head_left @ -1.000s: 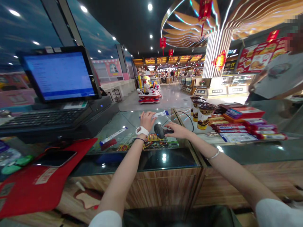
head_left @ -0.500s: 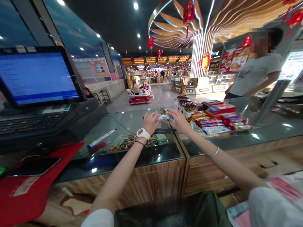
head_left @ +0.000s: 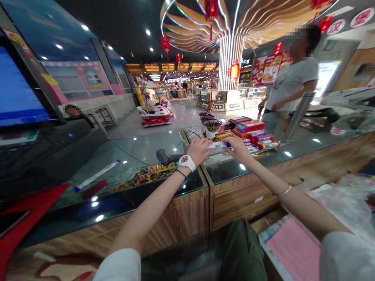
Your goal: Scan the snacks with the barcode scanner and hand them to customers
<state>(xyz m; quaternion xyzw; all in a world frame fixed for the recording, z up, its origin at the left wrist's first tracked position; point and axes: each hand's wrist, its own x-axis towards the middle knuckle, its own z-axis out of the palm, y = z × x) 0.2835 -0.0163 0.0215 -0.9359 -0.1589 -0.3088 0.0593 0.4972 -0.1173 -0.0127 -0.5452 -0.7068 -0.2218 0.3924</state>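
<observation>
A: What is the left hand (head_left: 198, 150) doing?

B: Its fingers grip the left end of a slim white-and-blue packet (head_left: 216, 144). A white watch (head_left: 187, 162) and a dark band circle that wrist.

A: And the right hand (head_left: 238, 149)?

B: Pinching the other end, so the packet spans the gap between the hands. A pale bangle (head_left: 284, 191) sits on the right forearm.

A: Where is the packet, then?

B: Over the glass-topped table (head_left: 143, 146), near the join of its two sections and on the near side of the lidded Dove cups (head_left: 212, 130). Whether it touches the glass, I cannot tell.

A: What lies around it?

B: To the right of the cups, a pile of colourful snack packs (head_left: 249, 127), partly behind the right hand. Just left of the left wrist is a dark handheld scanner (head_left: 166, 157), its handle running toward the watch.

A: Anything farther left?

B: A long white-and-blue strip (head_left: 97, 176) lies slantwise on the table, and a lit monitor (head_left: 20, 91) stands at the left edge.

A: Anyone else?

B: A person in a white T-shirt (head_left: 288, 84), on the far side at the right.
</observation>
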